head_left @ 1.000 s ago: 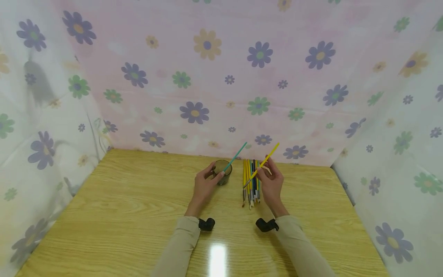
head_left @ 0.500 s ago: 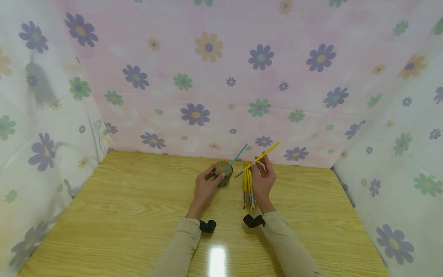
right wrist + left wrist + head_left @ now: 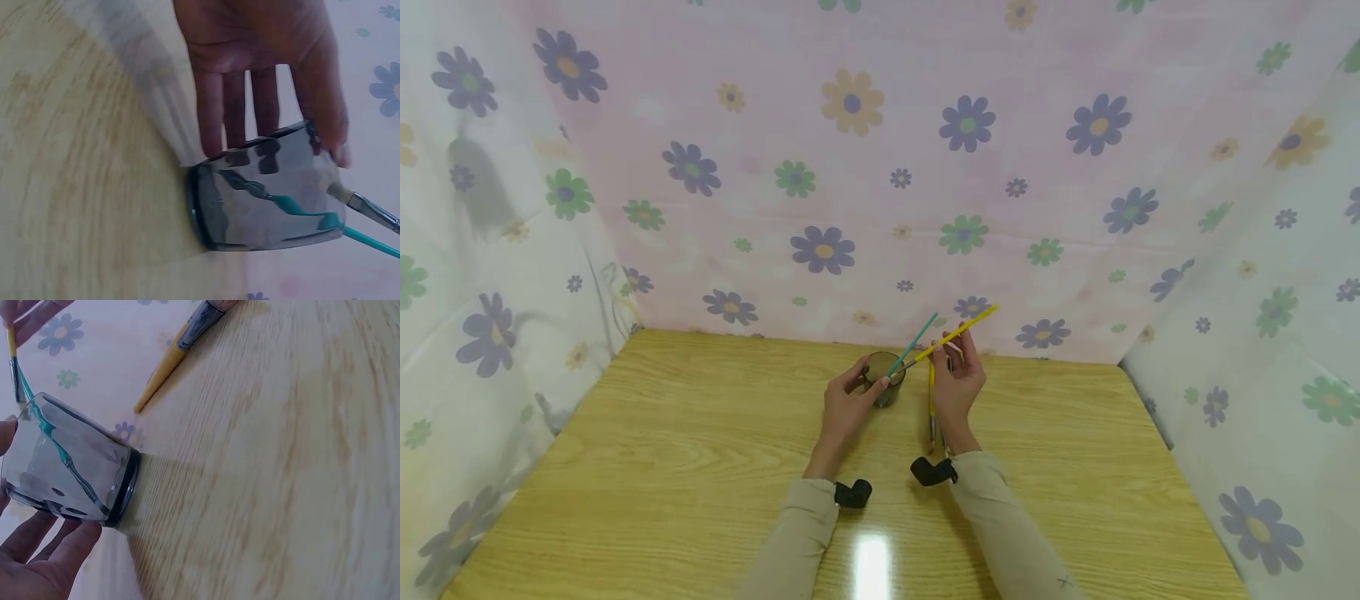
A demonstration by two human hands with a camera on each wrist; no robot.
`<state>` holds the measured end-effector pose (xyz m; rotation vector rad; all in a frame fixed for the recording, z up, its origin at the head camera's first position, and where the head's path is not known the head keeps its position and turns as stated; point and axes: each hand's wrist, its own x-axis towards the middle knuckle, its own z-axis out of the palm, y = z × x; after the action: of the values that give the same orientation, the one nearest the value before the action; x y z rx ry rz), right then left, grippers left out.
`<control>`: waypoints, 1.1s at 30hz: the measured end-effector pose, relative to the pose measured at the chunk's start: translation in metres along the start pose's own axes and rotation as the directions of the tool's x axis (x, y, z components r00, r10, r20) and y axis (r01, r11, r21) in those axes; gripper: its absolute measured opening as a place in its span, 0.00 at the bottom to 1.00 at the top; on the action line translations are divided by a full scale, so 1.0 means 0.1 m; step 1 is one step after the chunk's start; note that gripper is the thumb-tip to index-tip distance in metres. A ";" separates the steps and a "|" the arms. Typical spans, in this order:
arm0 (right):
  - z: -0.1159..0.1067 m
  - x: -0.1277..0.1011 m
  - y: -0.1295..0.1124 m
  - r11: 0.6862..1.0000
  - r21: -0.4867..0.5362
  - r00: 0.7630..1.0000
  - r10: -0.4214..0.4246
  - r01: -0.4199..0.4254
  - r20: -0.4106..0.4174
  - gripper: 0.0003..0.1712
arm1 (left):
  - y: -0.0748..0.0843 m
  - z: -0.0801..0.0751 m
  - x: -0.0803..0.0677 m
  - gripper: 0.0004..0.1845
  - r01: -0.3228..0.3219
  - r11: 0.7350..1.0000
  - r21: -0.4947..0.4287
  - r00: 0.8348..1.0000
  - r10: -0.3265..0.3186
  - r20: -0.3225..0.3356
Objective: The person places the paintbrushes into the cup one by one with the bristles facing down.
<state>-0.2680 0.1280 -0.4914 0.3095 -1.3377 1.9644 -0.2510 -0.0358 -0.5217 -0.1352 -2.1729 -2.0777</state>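
My left hand [image 3: 845, 410] grips a smoky clear glass [image 3: 81, 447] by its side, thumb near the rim. A teal paintbrush [image 3: 917, 337] leans in the glass, its ferrule end down inside and its handle sticking out to the upper right. Between the thumb and fingers of my right hand [image 3: 957, 390] is a yellow paintbrush [image 3: 967, 326], slanted with its bristles down to the left. Its bristle end is at the mouth of the glass; the right wrist view shows the pale bristles and silver ferrule [image 3: 375, 212] by the rim.
More paintbrushes [image 3: 932, 404] lie in a row on the wooden table [image 3: 700, 433], mostly hidden under my right hand. One thick yellow-handled brush [image 3: 164, 372] shows in the left wrist view. A flower-printed cloth [image 3: 865, 192] hangs behind the table and along both sides.
My right hand has moved left with the yellow paintbrush, from over the row of brushes to the mouth of the glass. My left hand and the glass have stayed nearly still.
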 end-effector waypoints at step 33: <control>0.21 -0.17 -0.04 0.952 -0.213 0.972 0.232 -0.219 0.033 0.24 | -0.01 0.04 0.04 0.32 0.023 1.000 -0.020 0.999 -0.024 -0.036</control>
<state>-0.2572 0.1027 -0.4890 0.1172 -1.6646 1.9879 -0.2557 -0.0322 -0.5224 -0.0738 -2.1438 -2.0976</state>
